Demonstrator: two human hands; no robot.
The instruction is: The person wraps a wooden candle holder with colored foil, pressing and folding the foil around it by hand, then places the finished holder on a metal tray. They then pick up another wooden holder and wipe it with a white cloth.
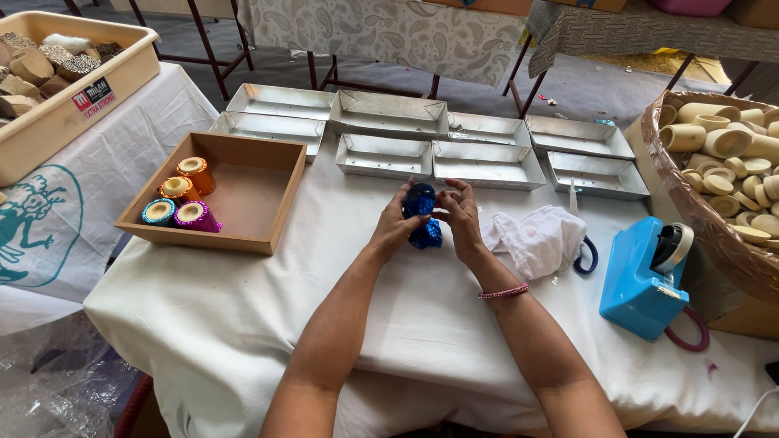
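Our fingertips pinched and folded shiny blue foil [422, 212] around a small round piece, held just above the white tablecloth [243, 324] near the middle of the table. The left hand [395, 227] cupped the piece from the side, fingers curled against the foil; the right hand [459, 217] had thumb and forefinger pressed on the top edge, the other fingers loosely bent. We judged this to be the wrapping step, part done, since loose foil hung below the piece. The next move, as we saw it, called for tucking that loose end in firmly without tearing the foil. Both forearms reached forward from the near edge, wrists bent slightly inward toward each other. To the left stood a wooden tray [243, 235] with four foil-wrapped pieces [180, 201]; to the right lay a white cloth [540, 239] and a blue tape dispenser [641, 280].
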